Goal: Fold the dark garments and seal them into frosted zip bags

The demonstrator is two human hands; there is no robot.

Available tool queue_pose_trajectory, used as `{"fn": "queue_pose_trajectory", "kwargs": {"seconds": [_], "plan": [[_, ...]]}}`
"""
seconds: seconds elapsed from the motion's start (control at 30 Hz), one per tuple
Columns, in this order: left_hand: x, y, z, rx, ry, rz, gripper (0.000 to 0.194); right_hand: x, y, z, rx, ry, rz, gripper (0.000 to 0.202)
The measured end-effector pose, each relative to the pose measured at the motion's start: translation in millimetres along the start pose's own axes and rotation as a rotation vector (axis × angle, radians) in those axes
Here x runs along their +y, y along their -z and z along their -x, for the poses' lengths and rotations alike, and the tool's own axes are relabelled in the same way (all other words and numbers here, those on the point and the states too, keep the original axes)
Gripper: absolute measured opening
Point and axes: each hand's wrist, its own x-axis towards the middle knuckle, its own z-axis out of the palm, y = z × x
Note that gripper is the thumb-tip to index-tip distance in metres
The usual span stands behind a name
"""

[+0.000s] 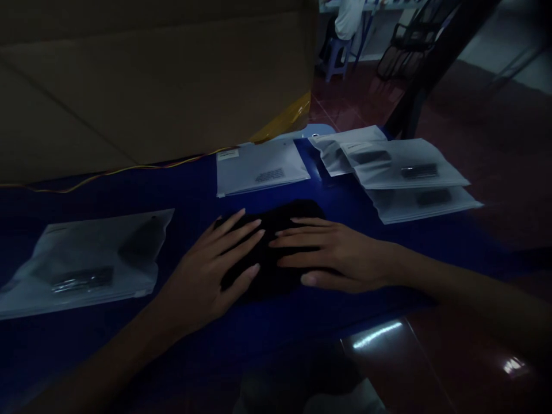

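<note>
A black item, seemingly soft, [273, 282] lies on the blue table surface [267, 328] in the middle of the head view. My left hand [215, 264] rests flat over its left part, fingers spread. From the right, my right hand [340, 253] lies over its other side with the fingers stretched out and slightly apart. The fingertips of the two hands are close but not touching. Just behind the black item is a flat translucent zip bag [259, 167] with a label and printed text. The item's folds are too dark to tell.
A filled translucent bag [99, 259] lies at left; several similar bags [405, 164] overlap at back right. A large cardboard box [159, 86] stands behind, with a thin yellow-red wire [125, 168] along its base. Farther off, a person [348, 20] sits on a stool.
</note>
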Motion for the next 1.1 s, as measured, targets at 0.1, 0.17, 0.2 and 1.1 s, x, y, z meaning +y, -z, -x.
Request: {"fn": "queue_pose_trajectory", "kwargs": {"seconds": [0.1,0.17,0.2,1.1], "plan": [[3.2,-1.0,-2.5,-0.080,-0.041,-0.049,0.072,2.2,-2.3,-0.2,0.184,-0.107,0.033,0.034],[4.7,-1.7,-3.2,-0.122,-0.041,-0.070,0.080,3.2,-5.7,-0.9,0.272,-0.154,0.115,0.038],[5.0,-2.1,-3.2,-0.136,-0.039,-0.075,0.082,3.2,-7.4,-1.2,0.278,-0.163,0.162,0.044],[-5.8,3.9,-4.5,-0.265,-0.132,-0.077,0.090,31.0,13.6,12.4,-0.087,-0.340,0.131,0.057]]}}
